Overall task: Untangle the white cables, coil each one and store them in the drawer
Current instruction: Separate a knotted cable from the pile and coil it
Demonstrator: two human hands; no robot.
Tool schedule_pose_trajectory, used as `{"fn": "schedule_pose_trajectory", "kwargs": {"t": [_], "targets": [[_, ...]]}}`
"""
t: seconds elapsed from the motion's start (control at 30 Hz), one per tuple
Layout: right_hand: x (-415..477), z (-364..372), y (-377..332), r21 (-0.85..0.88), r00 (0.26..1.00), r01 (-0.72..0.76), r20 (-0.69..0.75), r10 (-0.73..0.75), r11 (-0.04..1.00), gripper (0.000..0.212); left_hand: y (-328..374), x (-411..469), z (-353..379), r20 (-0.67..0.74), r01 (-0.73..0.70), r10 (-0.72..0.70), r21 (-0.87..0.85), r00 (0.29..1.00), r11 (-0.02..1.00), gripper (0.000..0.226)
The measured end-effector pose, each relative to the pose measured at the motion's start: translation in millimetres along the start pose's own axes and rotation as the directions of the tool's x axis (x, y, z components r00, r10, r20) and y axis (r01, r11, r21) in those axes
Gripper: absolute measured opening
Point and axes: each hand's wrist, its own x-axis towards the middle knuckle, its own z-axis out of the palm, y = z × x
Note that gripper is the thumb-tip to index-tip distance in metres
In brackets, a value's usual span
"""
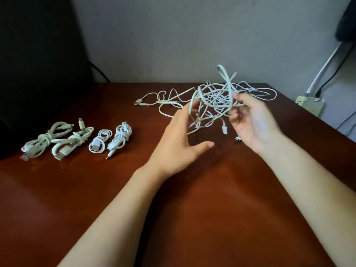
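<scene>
Head view, left hand (179, 143) spread against cable tangle (212, 93), right hand (250, 122) pinching a strand

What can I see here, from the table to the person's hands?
coiled cables: four, white, in a row on the table's left part
tangle of cables: one mass, cable count unclear, white, lifted over the far right part, loose ends trailing on the table
table: one, reddish brown, fills the foreground
wall: one, grey, behind the table
dark object: one, black, far left; cannot tell what it is
beige box: one, beyond the table's right edge, cords running up from it
left hand: one, fingers straight, reaching into the tangle
right hand: one, pinches a strand of the tangle
</scene>
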Motion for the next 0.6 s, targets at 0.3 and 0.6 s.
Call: {"fn": "schedule_pose_trajectory", "kwargs": {"t": [0.3,0.6], "targets": [[-1,2,-4,0.187,0.997,-0.072,0.002,0.073,0.980,0.011,-3,7,-11,-0.404,0.103,-0.148,-0.132,0.902,0.986,0.052],[9,-15,-1,-0.304,0.973,0.162,-0.112,-0.204,0.939,0.027,5,11,-27,-0.518,0.005,-0.182,-0.324,0.836,0.946,0.019]]}}
